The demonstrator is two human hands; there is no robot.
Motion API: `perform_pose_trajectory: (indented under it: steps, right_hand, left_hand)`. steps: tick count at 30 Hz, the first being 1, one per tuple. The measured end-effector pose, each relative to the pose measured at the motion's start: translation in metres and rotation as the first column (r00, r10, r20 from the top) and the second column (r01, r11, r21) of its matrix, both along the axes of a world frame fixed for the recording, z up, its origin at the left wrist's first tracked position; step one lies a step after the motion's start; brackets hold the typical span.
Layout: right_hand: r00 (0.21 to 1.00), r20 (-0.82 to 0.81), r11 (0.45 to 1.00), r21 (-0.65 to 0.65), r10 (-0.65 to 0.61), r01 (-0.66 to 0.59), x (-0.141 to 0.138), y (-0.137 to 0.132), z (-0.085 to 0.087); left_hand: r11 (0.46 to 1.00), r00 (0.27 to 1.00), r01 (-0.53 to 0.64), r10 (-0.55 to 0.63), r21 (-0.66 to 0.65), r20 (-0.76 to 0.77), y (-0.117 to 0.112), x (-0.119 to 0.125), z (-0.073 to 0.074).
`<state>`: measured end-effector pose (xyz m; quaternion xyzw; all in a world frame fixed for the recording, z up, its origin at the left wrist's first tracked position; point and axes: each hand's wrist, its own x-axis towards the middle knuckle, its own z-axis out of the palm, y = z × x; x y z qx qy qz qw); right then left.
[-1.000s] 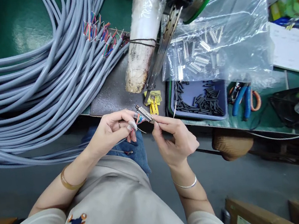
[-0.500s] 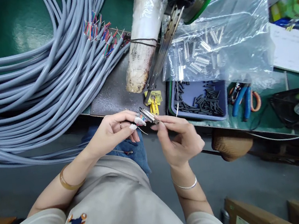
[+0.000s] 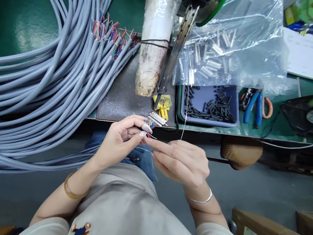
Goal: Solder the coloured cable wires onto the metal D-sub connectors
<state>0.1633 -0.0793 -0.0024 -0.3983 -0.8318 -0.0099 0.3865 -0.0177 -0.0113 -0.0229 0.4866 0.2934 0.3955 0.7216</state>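
Note:
My left hand [image 3: 124, 136] is closed, pinching a bunch of thin coloured wires [image 3: 152, 124] between thumb and fingertips. The wires run to a metal multi-pin connector [image 3: 157, 119], which sticks out past the fingers with its pin row showing. My right hand [image 3: 182, 160] is closed just below and to the right, its index fingertip beside the left thumb. A thin pale wire [image 3: 143, 149] passes into its pinch; the far end is hidden behind the left hand. A fine strand [image 3: 186, 123] also hangs from above and disappears behind the right hand's knuckles.
Grey cables [image 3: 37, 88] with stripped ends cover the left of the bench. A soldering iron [image 3: 170, 52] is tied to a wrapped post [image 3: 150, 44], tip over a yellow pad [image 3: 165, 100]. Right are a bin [image 3: 234, 117] of black sleeves, a connector bag [image 3: 253, 40] and pliers [image 3: 253, 107].
My right hand has left the connector and moved down and left, now pinching a thin wire. The connector has turned so its pin row shows. The left hand keeps its pinch.

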Motion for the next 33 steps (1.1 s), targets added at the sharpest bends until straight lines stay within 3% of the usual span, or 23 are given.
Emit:
perform_pose_trajectory:
  steps: [8, 14, 18, 21, 27, 30, 33]
  right_hand:
    - [0.991, 0.123, 0.998, 0.035, 0.05, -0.054, 0.005, 0.0, 0.007]
    - [1.0, -0.004, 0.998, 0.054, -0.016, 0.017, 0.013, 0.002, -0.004]
    - [0.974, -0.151, 0.982, 0.059, -0.168, 0.179, 0.012, 0.005, -0.009]
    - [0.941, -0.152, 0.949, 0.05, -0.301, 0.312, 0.007, 0.012, -0.009]
    - [0.91, -0.188, 0.929, -0.059, -0.37, 0.366, -0.005, 0.025, -0.016]
    - [0.906, -0.191, 0.926, -0.063, -0.378, 0.373, -0.01, 0.027, -0.018]
    - [0.905, -0.199, 0.926, -0.053, -0.376, 0.374, -0.012, 0.029, -0.016]
  left_hand:
    - [1.0, 1.0, -0.005, 0.005, 0.001, 0.005, 0.0, 0.0, 0.002]
    - [0.996, 1.0, 0.014, -0.012, -0.089, 0.018, 0.0, 0.001, 0.004]
    - [0.994, 0.999, -0.037, 0.04, -0.1, 0.026, 0.0, 0.005, 0.007]
    - [0.991, 0.995, -0.101, 0.101, -0.084, -0.013, 0.001, 0.009, 0.007]
    - [0.961, 0.953, -0.276, 0.277, 0.024, -0.123, 0.002, 0.019, 0.005]
    - [0.909, 0.893, -0.378, 0.408, 0.174, -0.19, 0.003, 0.024, 0.005]
    - [0.845, 0.845, -0.405, 0.492, 0.349, -0.21, 0.004, 0.026, 0.003]
